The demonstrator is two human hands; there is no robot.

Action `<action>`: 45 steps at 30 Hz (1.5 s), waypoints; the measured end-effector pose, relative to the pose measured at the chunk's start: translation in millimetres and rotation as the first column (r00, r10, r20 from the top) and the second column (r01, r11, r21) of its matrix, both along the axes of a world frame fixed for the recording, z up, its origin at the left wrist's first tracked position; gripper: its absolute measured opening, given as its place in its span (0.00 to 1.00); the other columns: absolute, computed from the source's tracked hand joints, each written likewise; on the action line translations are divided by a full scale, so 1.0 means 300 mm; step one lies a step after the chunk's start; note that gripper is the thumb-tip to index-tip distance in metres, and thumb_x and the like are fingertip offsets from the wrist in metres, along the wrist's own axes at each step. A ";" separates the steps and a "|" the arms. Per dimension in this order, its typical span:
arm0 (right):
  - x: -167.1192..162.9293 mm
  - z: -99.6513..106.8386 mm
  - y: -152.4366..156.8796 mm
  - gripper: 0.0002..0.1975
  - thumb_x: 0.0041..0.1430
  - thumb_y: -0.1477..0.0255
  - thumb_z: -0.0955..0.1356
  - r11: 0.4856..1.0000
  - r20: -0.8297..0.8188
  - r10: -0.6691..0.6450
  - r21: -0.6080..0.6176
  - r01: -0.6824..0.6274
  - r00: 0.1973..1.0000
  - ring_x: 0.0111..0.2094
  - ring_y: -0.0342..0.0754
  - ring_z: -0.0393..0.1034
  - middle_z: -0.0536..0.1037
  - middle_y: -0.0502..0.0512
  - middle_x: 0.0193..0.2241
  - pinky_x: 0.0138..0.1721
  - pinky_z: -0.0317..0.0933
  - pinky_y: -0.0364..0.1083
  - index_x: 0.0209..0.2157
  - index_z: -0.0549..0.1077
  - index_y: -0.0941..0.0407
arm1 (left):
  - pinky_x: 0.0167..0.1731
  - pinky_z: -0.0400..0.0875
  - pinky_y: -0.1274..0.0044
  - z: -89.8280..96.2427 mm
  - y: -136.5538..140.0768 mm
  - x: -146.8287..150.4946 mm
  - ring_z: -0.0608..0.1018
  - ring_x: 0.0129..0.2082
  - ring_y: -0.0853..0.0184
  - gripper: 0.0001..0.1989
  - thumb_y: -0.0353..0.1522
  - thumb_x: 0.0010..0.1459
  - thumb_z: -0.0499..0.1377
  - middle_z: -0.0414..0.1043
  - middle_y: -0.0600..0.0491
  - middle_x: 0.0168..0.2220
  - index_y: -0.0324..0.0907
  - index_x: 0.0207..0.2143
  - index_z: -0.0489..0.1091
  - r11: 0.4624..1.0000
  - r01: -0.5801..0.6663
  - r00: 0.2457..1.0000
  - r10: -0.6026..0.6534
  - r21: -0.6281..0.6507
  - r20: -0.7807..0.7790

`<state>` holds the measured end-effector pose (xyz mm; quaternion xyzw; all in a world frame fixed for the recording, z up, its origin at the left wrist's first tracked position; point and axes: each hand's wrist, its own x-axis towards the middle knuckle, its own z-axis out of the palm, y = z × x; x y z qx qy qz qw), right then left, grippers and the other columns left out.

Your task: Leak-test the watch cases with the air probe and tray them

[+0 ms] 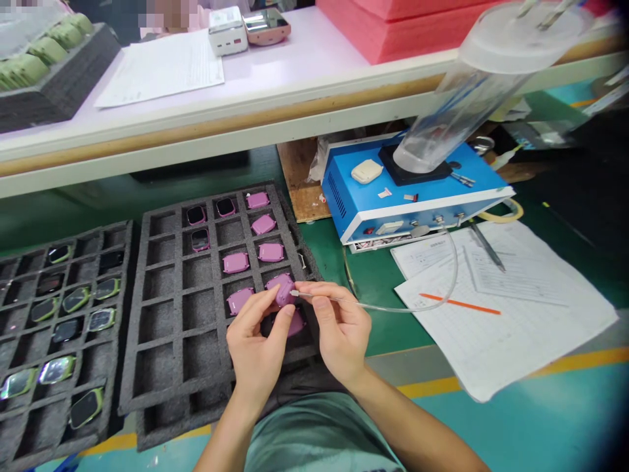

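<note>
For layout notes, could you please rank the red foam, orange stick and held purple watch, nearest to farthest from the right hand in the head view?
1. Purple watch: just left.
2. Orange stick: right, on papers.
3. Red foam: farther ahead.

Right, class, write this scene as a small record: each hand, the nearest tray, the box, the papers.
Left hand: holds a small rounded purple case
Right hand: pinches a thin clear tube, white tip at the case
Dark grey foam tray: more purple cases in some compartments
Blue white-edged box: cream rounded case on top
White printed sheets: slim orange stick lying across
</note>
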<state>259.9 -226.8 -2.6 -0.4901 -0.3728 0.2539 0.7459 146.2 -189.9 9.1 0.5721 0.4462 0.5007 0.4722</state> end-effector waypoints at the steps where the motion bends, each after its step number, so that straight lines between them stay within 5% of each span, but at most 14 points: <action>1: 0.000 -0.002 0.000 0.08 0.71 0.74 0.68 1.000 -0.001 0.001 0.000 -0.001 1.000 0.46 0.46 0.81 0.83 0.53 0.41 0.50 0.76 0.46 0.43 0.81 0.51 | 0.44 0.80 0.76 -0.001 0.000 -0.001 0.84 0.42 0.65 0.14 0.30 0.58 0.71 0.84 0.50 0.45 0.48 0.47 0.84 1.000 0.001 1.000 -0.001 0.003 -0.002; 32: -0.013 0.005 0.021 0.08 0.71 0.70 0.69 1.000 -0.061 0.008 0.008 -0.007 0.998 0.44 0.48 0.82 0.85 0.55 0.40 0.48 0.77 0.46 0.40 0.81 0.53 | 0.41 0.82 0.79 -0.011 0.023 -0.012 0.86 0.39 0.64 0.13 0.33 0.56 0.71 0.85 0.49 0.43 0.47 0.45 0.84 0.992 -0.048 0.996 0.057 0.119 -0.071; 45: -0.013 -0.085 -0.012 0.09 0.67 0.63 0.72 0.993 -0.036 -0.048 -0.111 0.043 0.998 0.45 0.53 0.82 0.85 0.60 0.42 0.47 0.78 0.50 0.39 0.82 0.54 | 0.33 0.82 0.78 0.012 0.002 -0.015 0.85 0.34 0.63 0.13 0.28 0.56 0.68 0.84 0.47 0.38 0.47 0.44 0.85 0.992 -0.026 0.999 0.028 0.125 -0.016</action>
